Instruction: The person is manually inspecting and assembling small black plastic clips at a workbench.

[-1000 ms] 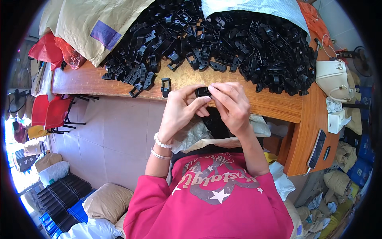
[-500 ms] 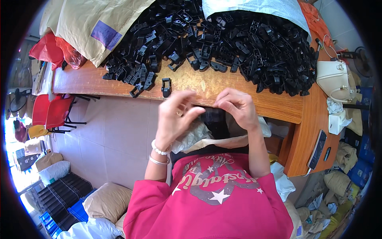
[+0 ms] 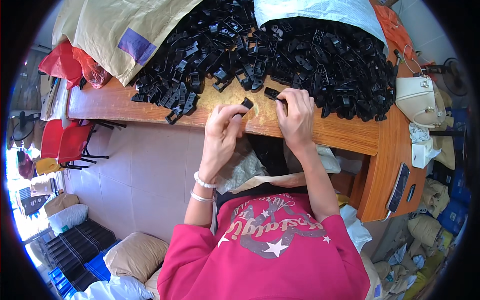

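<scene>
My left hand [image 3: 223, 131] pinches a small black plastic clip [image 3: 246, 104] just above the front edge of the wooden table [image 3: 115, 104]. A little to the right, my right hand [image 3: 296, 116] rests on the tabletop with its fingertips on another black clip [image 3: 272, 93] at the near edge of a big heap of black plastic clips [image 3: 280, 52]. Below the table edge, between my arms, an open bag [image 3: 260, 167] with black parts inside sits in my lap.
A tan sack [image 3: 107, 27] and a white woven sack [image 3: 320, 11] spill the clips onto the table. A cream handbag [image 3: 417, 94] stands at the right end. Red chairs [image 3: 65, 142] stand on the tiled floor at left; cushions and crates lie below.
Both hands were together over the bag in my lap; they have parted and moved up to the table. The left now holds one clip and the right reaches into the heap.
</scene>
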{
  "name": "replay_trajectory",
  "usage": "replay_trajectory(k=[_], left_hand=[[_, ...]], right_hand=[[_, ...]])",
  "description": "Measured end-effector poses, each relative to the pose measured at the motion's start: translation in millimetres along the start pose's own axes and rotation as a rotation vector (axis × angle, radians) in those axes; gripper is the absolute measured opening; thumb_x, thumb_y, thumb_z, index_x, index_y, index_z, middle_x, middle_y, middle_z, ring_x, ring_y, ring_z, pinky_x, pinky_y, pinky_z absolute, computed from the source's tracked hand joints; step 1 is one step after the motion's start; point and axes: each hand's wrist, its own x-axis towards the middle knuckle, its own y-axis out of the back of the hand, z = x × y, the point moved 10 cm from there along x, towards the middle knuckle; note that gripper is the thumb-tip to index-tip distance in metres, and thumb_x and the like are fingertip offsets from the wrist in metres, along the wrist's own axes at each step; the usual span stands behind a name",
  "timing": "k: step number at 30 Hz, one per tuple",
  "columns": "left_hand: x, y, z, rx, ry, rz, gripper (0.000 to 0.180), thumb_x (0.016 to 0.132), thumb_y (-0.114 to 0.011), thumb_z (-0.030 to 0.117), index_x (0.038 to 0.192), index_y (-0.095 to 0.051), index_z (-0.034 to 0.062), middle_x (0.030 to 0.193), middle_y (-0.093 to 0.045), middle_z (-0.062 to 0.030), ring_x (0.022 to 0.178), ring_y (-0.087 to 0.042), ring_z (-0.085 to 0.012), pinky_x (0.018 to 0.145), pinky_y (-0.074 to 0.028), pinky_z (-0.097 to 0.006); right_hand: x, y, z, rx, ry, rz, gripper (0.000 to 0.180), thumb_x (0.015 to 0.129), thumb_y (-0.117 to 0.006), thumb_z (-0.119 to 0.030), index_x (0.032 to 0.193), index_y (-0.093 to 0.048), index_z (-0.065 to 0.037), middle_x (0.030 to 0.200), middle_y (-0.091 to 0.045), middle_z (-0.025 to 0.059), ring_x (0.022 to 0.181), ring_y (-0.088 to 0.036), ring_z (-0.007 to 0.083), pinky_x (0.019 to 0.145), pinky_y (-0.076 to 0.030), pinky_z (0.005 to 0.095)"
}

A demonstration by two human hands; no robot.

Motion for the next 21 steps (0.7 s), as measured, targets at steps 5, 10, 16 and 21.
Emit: replay_trajectory(k=[5, 10, 16, 21], left_hand=[[8.5, -26.3, -5.7, -0.507, 0.158, -0.103, 0.032, 0.087, -0.064, -0.001, 0.118, -0.054, 0.0013, 0.098, -0.054, -0.0050, 0.073, -0.059, -0.0053, 0.062, -0.046, -0.019], [7.4, -34.0, -9.3, -0.348, 0.247, -0.107, 0.038, 0.085, -0.066, -0.002, 0.120, -0.050, -0.0042, 0.066, -0.060, -0.0013, 0.057, -0.060, -0.0077, 0.054, -0.047, -0.019], [7.5, -35.4, -4.4, -0.381, 0.209, -0.148, 0.031, 0.088, -0.061, -0.002, 0.119, -0.053, -0.0066, 0.075, -0.066, -0.0078, 0.065, -0.066, -0.0112, 0.059, -0.050, -0.020], [5.3, -35.0, 10.8, -0.142, 0.028, -0.143, 0.031, 0.088, -0.061, -0.001, 0.119, -0.054, -0.0051, 0.080, -0.067, -0.0093, 0.071, -0.068, -0.0128, 0.063, -0.053, -0.024]], right_hand=[[-9.0, 23.2, 5.5, 0.619, -0.245, 0.096, 0.019, 0.078, -0.067, 0.003, 0.095, -0.061, -0.001, 0.096, -0.064, 0.0126, 0.089, -0.063, 0.0273, 0.078, -0.050, 0.0330], [-6.9, 36.6, -20.0, 0.624, -0.060, 0.054, 0.020, 0.077, -0.067, 0.004, 0.096, -0.065, -0.002, 0.097, -0.065, 0.0127, 0.089, -0.063, 0.0270, 0.078, -0.050, 0.0333], [-4.6, 40.6, -24.3, 0.557, 0.048, 0.019, 0.020, 0.075, -0.068, 0.005, 0.094, -0.066, -0.003, 0.095, -0.065, 0.0116, 0.090, -0.062, 0.0283, 0.078, -0.050, 0.0336], [-12.5, 35.7, -32.8, 0.474, 0.187, -0.047, 0.022, 0.076, -0.068, 0.003, 0.097, -0.066, -0.004, 0.101, -0.063, 0.0110, 0.095, -0.061, 0.0268, 0.081, -0.049, 0.0323]])
